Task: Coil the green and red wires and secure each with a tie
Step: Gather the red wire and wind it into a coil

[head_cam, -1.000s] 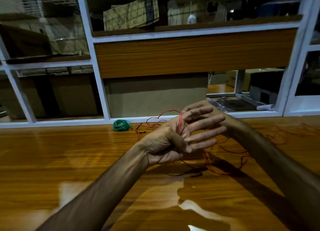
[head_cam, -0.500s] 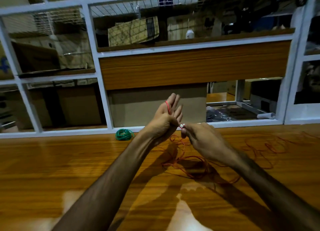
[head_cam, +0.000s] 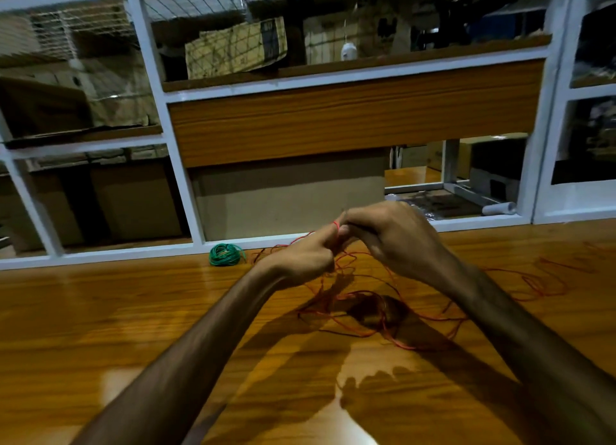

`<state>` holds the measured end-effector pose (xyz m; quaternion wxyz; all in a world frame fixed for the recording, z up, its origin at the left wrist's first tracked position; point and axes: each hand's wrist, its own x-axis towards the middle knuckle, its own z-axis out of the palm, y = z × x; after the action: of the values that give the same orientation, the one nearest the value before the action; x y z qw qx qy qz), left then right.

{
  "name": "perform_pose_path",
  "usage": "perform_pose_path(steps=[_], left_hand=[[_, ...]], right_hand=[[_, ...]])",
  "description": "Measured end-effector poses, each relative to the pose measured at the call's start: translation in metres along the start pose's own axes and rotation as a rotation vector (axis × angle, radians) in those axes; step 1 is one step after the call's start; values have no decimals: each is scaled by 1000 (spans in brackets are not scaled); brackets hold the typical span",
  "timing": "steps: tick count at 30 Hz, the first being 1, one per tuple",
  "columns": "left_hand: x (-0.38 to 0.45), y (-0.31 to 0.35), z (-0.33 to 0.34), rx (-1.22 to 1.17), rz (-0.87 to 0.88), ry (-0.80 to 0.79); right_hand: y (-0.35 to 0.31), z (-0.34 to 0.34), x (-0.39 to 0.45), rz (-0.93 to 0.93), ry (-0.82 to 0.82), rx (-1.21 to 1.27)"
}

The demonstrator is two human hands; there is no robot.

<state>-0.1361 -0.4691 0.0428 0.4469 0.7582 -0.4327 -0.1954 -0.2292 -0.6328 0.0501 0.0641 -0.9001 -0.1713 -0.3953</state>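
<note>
A storeroom or workshop counter: a glossy wooden worktop (head_cam: 100, 328) faces a white-framed partition (head_cam: 180, 164) with wire mesh (head_cam: 206, 4), behind which stacked cardboard boxes (head_cam: 233, 49) and a wood-grain panel (head_cam: 350, 117) crowd dim shelves.

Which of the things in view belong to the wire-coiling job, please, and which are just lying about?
Job: red wire, green coil, left hand, right hand.
Lying about: white roll, cardboard boxes, white bottle.
</note>
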Motion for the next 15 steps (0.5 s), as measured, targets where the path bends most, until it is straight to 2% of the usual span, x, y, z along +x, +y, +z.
perform_pose_path(steps=[3,10,15], left_hand=[[0,0,12,-10,-66,-75],[-4,-2,15,-260,33,-253],[-4,-6,9,-313,37,-293]], right_hand=[[0,2,4,-48,48,-16],[14,18,9,-32,124,101],[21,30,9,-12,120,113]])
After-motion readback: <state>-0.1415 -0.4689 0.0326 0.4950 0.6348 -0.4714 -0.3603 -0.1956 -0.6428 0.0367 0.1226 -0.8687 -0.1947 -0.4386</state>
